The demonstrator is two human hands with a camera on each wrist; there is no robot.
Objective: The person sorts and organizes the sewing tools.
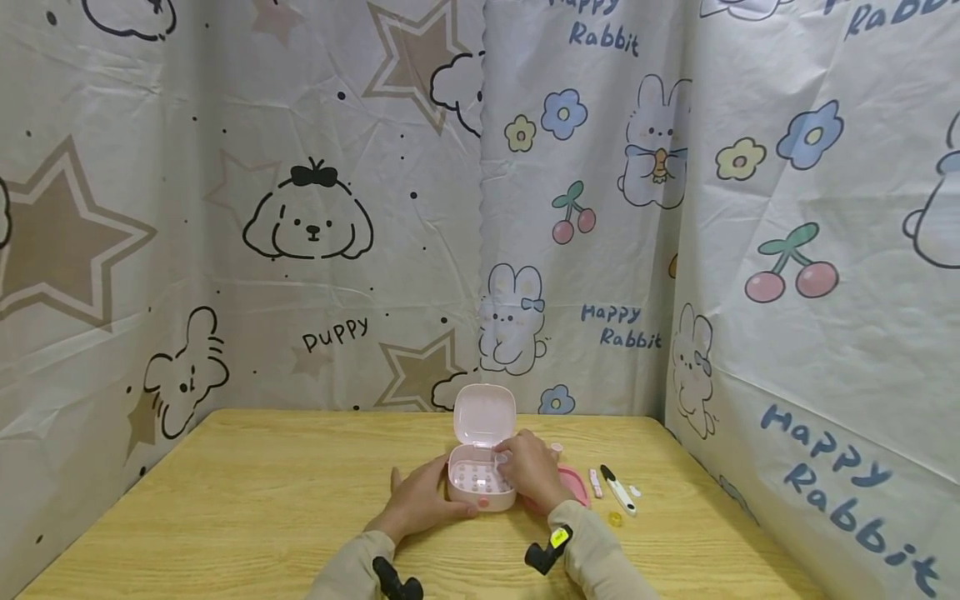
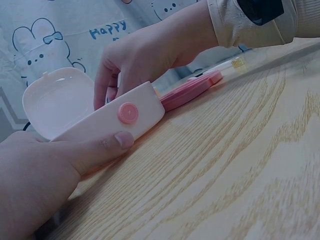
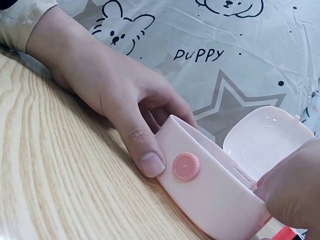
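Note:
A small pale pink box (image 1: 483, 502) stands on the table, its hinged lid (image 1: 485, 415) raised at the back. A round pink button (image 2: 128, 113) marks its front, and rows of small marks show on the inner floor. My left hand (image 1: 422, 498) grips the box at its left side, the thumb along the front wall and the other fingers partly hidden round the side. Over the right part of the box, my right hand (image 1: 532, 468) reaches down with its fingertips inside. Something small and whitish shows by those fingertips; whether they pinch it is hidden.
Right of the box lies a darker pink flat piece (image 1: 575, 483), partly under my right hand. Beyond it are a pink-and-white strip (image 1: 596, 482), a white tool with a black end (image 1: 619, 492), a small white piece (image 1: 634, 492) and a yellow ring (image 1: 615, 518). Printed curtains (image 1: 315, 358) surround the table.

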